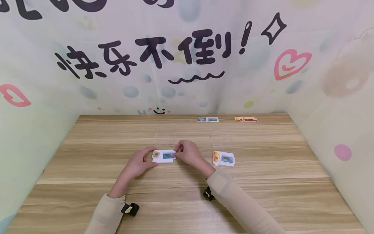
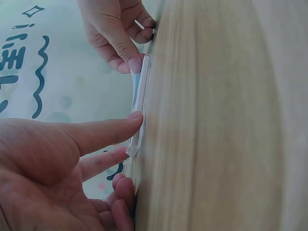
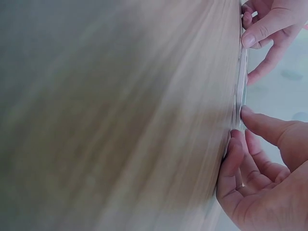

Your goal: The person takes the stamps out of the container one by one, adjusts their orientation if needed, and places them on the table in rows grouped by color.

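Note:
A stack of white cards [image 1: 160,160] lies on the table in front of me, with a small brown stamp [image 1: 156,154] at its left and a blue stamp [image 1: 168,155] at its right. My left hand [image 1: 138,164] holds the stack's left end, thumb at the near edge and index finger at the far edge. My right hand [image 1: 188,152] pinches the right edge of the blue stamp between thumb and curled fingers. In the left wrist view, a thin bluish sheet [image 2: 135,84] stands slightly off the stack under the right thumb.
To the right lies a second white card stack [image 1: 223,163] bearing orange and blue stamps. Behind the stacks are two clear plastic rectangles [image 1: 221,140]. Near the wall lie a greenish stamp pair [image 1: 207,119] and an orange-and-yellow pair [image 1: 245,119]. Printed cloth walls [image 1: 181,97] enclose the table.

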`<state>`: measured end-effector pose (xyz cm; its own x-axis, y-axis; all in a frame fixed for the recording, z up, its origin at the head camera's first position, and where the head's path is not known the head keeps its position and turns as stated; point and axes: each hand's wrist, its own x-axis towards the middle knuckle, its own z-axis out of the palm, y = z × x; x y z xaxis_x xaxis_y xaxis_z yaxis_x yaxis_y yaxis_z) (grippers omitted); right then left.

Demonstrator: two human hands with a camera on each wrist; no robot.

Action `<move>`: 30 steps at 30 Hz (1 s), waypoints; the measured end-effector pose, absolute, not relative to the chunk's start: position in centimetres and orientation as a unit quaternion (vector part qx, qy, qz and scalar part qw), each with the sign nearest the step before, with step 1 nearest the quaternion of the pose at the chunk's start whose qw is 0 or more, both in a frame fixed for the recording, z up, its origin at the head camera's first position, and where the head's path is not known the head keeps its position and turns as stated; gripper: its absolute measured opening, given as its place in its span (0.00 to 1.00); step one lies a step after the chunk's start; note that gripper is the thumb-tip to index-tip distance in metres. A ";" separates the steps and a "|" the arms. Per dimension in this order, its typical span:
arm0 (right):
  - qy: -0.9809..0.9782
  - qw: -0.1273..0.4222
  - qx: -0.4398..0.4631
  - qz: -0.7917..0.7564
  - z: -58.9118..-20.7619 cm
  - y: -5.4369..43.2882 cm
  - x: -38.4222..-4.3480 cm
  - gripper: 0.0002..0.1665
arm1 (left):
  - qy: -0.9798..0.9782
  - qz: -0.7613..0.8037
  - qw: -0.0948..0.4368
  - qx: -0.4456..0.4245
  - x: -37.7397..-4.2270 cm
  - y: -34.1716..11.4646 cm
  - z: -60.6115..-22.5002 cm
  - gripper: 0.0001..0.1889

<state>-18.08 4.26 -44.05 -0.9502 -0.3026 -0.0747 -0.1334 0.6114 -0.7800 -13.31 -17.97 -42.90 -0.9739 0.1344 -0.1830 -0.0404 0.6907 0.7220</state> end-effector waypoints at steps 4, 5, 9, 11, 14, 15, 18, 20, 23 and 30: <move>0.887 0.099 -0.120 -0.435 -44.1 4.2 -18.1 0.09 | 0.912 0.394 0.111 0.026 -13.3 -18.0 -42.9 0.32; 0.886 0.098 -0.120 -0.437 -44.0 4.2 -18.1 0.09 | 0.911 0.395 0.112 0.023 -13.3 -18.0 -43.0 0.32; 0.884 0.097 -0.121 -0.441 -44.0 4.1 -18.1 0.08 | 0.911 0.397 0.111 0.025 -13.2 -18.0 -43.0 0.32; 0.883 0.095 -0.125 -0.442 -44.0 4.1 -18.2 0.08 | 0.911 0.396 0.112 0.024 -13.2 -18.0 -43.0 0.32; 0.881 0.092 -0.131 -0.445 -43.9 4.1 -18.1 0.07 | 0.911 0.395 0.113 0.024 -13.2 -18.0 -43.0 0.32; 0.881 0.093 -0.132 -0.445 -43.9 4.1 -18.1 0.06 | 0.911 0.395 0.113 0.025 -13.2 -18.0 -43.0 0.32; 0.880 0.101 -0.132 -0.444 -43.8 4.1 -18.1 0.05 | 0.911 0.395 0.113 0.026 -13.2 -18.0 -43.0 0.32; 0.881 0.108 -0.129 -0.443 -43.9 4.1 -18.2 0.04 | 0.911 0.396 0.112 0.026 -13.2 -17.9 -42.9 0.32; 0.883 0.110 -0.130 -0.438 -44.0 4.1 -18.2 0.04 | 0.911 0.396 0.111 0.028 -13.2 -17.9 -42.9 0.32; 0.885 0.116 -0.128 -0.432 -43.7 4.2 -18.1 0.03 | 0.911 0.395 0.114 0.027 -13.2 -17.9 -42.9 0.31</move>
